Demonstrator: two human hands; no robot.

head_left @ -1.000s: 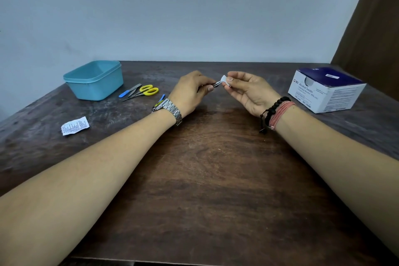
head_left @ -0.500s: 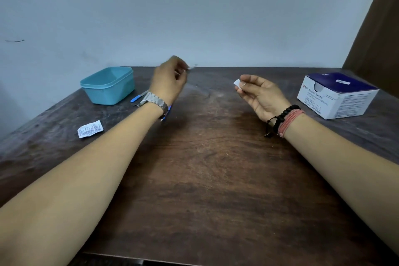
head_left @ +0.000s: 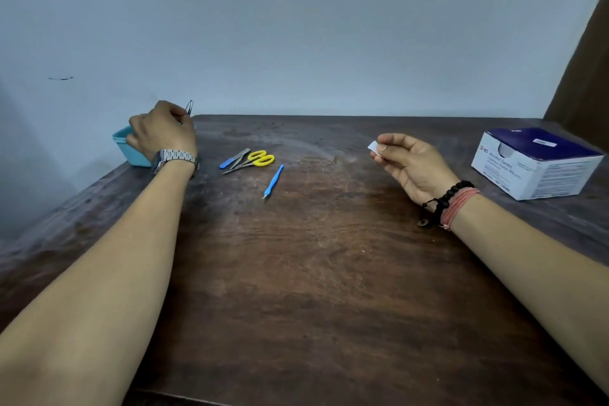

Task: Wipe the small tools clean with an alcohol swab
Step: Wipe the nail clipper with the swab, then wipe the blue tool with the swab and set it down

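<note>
Dark, scuffed wood fills your view: a worn brown wooden table (head_left: 313, 273) set against a pale blue-grey wall (head_left: 296, 26). Take the pair of small yellow-handled scissors (head_left: 255, 160) lying on the table as your landmark. Left of the scissors and farther back, your left hand (head_left: 163, 130) hangs over a teal plastic tub (head_left: 127, 147), fingers curled around a thin dark metal tool (head_left: 189, 107) whose two slim prongs poke up above your knuckles against the wall; it looks like tweezers, but most of it is hidden inside your grip. The hand covers most of the tub, so you cannot see what lies inside it. A silver metal watch (head_left: 174, 156) sits on that wrist. Well to the right of the scissors, your right hand (head_left: 412, 163) is raised off the table, palm turned toward you, pinching a small white folded alcohol swab (head_left: 374, 146) between thumb and fingertips; the swab sticks out to the left of the fingers. Black beads and a pink thread bracelet (head_left: 454, 204) circle that wrist. Touching the scissors on their left lies a small blue-handled metal tool (head_left: 234, 158), its blade crossing near the scissor blades. Just right of the scissors and nearer to you rests a slim blue-handled scalpel-like tool (head_left: 273, 181), tip pointing toward you. Far right of the scissors, beyond your right hand, stands a white and navy cardboard box of alcohol swabs (head_left: 534, 165), its top opening showing.
</note>
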